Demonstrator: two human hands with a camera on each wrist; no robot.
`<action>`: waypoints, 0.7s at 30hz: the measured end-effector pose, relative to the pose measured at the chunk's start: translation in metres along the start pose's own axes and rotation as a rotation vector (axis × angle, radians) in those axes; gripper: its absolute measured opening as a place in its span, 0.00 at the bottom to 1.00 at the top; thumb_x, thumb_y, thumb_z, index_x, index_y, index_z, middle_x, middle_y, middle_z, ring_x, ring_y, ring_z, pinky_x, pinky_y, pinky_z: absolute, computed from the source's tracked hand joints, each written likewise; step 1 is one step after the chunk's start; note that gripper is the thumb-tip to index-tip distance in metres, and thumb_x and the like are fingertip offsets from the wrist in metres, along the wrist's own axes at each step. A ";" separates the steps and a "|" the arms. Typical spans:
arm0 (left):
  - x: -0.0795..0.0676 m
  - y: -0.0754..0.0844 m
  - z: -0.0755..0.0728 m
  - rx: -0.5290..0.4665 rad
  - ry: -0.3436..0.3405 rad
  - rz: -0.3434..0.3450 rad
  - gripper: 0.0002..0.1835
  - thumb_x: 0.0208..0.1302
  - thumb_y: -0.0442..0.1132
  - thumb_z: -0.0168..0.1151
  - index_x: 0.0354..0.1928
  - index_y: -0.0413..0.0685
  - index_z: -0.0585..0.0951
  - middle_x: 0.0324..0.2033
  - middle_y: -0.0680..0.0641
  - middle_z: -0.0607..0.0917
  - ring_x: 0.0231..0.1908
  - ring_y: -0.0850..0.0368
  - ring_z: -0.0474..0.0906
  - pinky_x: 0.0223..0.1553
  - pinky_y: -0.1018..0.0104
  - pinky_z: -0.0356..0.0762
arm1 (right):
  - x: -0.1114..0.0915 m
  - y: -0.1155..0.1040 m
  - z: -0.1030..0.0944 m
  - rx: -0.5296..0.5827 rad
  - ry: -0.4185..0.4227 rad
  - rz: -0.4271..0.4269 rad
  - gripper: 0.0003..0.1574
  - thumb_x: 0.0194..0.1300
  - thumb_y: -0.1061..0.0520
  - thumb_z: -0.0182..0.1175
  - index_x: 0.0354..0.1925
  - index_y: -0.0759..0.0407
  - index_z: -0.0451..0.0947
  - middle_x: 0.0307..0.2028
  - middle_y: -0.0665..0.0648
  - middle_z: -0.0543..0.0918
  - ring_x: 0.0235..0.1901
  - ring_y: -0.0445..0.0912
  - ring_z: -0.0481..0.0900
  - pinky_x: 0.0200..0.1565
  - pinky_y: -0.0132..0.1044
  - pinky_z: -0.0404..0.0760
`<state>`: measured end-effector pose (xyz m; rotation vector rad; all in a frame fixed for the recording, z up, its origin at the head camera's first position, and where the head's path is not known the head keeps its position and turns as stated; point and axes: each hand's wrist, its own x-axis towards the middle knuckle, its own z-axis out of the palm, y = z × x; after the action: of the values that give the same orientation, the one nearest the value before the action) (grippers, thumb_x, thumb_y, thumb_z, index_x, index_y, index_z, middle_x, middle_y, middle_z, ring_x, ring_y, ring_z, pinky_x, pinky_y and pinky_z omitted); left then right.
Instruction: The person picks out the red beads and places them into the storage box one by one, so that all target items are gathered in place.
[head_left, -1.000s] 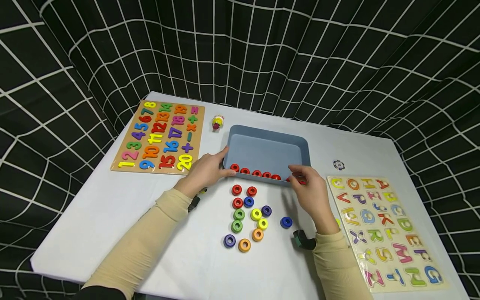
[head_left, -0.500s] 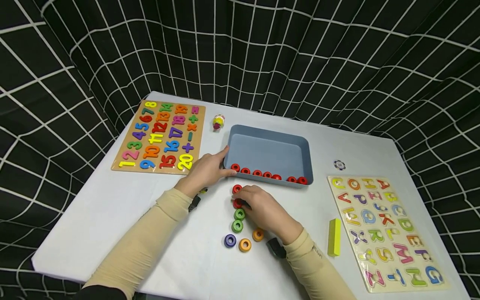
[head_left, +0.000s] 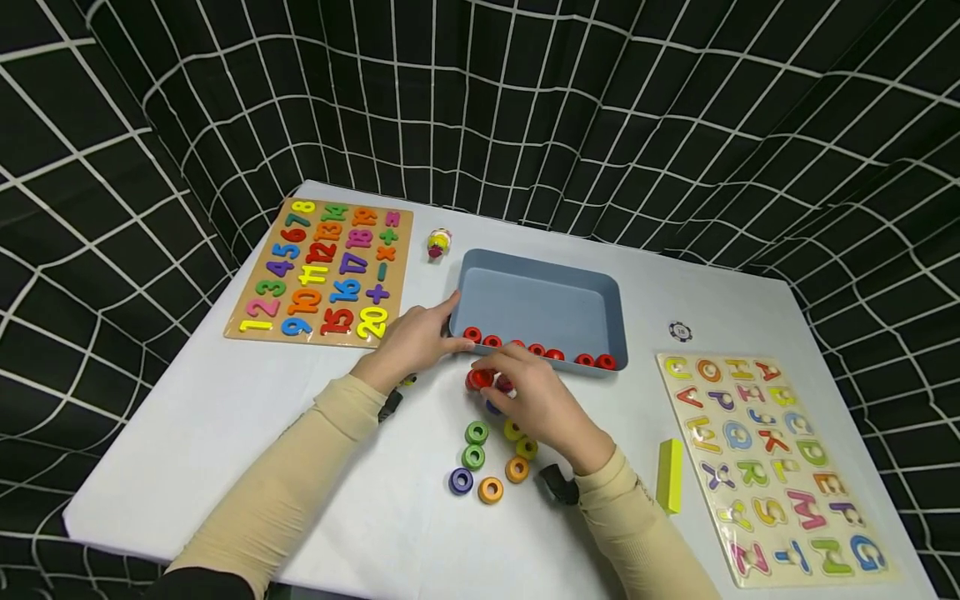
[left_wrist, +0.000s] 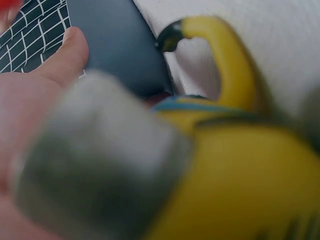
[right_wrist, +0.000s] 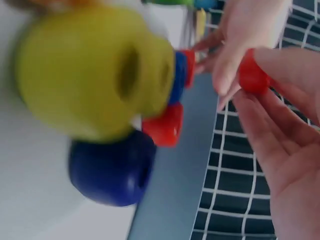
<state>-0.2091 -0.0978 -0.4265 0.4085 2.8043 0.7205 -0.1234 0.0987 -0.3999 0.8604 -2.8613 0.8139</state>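
Note:
My left hand [head_left: 414,343] rests at the near left corner of the blue-grey tray [head_left: 532,292], thumb along the front wall and index finger against the left side, both fairly straight. Several red beads [head_left: 605,362] lie in a row inside the tray's near edge. Just in front of the tray, my right hand [head_left: 536,402] pinches a red bead [right_wrist: 252,75] between thumb and fingers. Other red beads under that hand are partly hidden. Nearer me, loose beads form a loop: green beads [head_left: 475,444], a purple bead [head_left: 461,481], orange beads [head_left: 491,490] and yellow beads [head_left: 527,448].
A number board [head_left: 322,271] lies left, a letter board [head_left: 772,471] right. A yellow block [head_left: 670,476] and a poker chip [head_left: 680,331] lie right of the tray. One small figure [head_left: 438,243] stands behind it; a yellow toy figure [left_wrist: 240,170] is beside my left wrist.
My right hand has left the tray's near right corner, where a red bead now lies, and moved left to the loose beads. It has picked up a red bead. My left hand stays put.

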 end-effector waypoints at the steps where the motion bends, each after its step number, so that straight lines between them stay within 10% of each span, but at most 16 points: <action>1: 0.000 -0.001 0.000 -0.003 0.000 0.001 0.50 0.56 0.68 0.60 0.76 0.59 0.53 0.42 0.38 0.83 0.31 0.52 0.74 0.22 0.64 0.67 | 0.002 0.002 -0.002 0.017 0.033 0.020 0.18 0.58 0.62 0.68 0.48 0.53 0.82 0.45 0.50 0.81 0.40 0.45 0.81 0.42 0.39 0.81; 21: 0.002 -0.002 0.001 -0.014 0.003 0.000 0.49 0.56 0.67 0.61 0.75 0.58 0.54 0.41 0.39 0.84 0.29 0.52 0.75 0.21 0.63 0.67 | 0.055 0.027 -0.009 0.003 0.175 0.236 0.19 0.60 0.57 0.67 0.50 0.57 0.81 0.46 0.56 0.82 0.44 0.50 0.81 0.47 0.44 0.80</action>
<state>-0.2107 -0.0986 -0.4283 0.4047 2.8008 0.7408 -0.1853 0.0943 -0.3949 0.4302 -2.8382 0.8666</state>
